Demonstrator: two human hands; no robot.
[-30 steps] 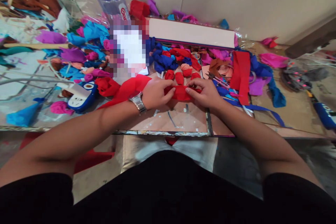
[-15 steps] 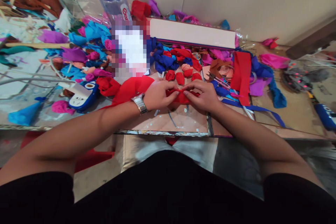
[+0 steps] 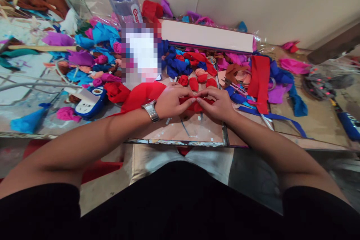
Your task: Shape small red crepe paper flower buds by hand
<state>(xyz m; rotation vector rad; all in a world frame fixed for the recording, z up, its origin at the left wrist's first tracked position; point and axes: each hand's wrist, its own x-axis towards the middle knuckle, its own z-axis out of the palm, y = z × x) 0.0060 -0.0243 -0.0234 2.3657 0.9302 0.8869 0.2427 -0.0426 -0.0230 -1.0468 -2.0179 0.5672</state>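
My left hand (image 3: 174,100), with a metal watch at the wrist, pinches a strip of red crepe paper (image 3: 195,107) between thumb and fingers. My right hand (image 3: 216,102) grips the same strip, and the fingertips of both hands meet over it. Part of the strip is hidden behind the fingers. Just beyond the hands sit several small red rolled pieces (image 3: 193,84) and a peach one (image 3: 201,75). A wide red sheet (image 3: 143,95) lies left of my left hand. Thread snips (image 3: 235,85) with pink handles rest beyond my right hand.
A clear bottle (image 3: 123,5) stands at the back left, near a lit, blurred-out screen (image 3: 142,50). A long pale box (image 3: 206,35) lies along the wall. Left are a blue-and-white power strip (image 3: 90,103) and heaped coloured paper (image 3: 81,58). A blue ribbon (image 3: 275,116) trails on the right.
My fingertips have drawn closer together over the red strip, and less of it shows between them. The whole view has shifted slightly.
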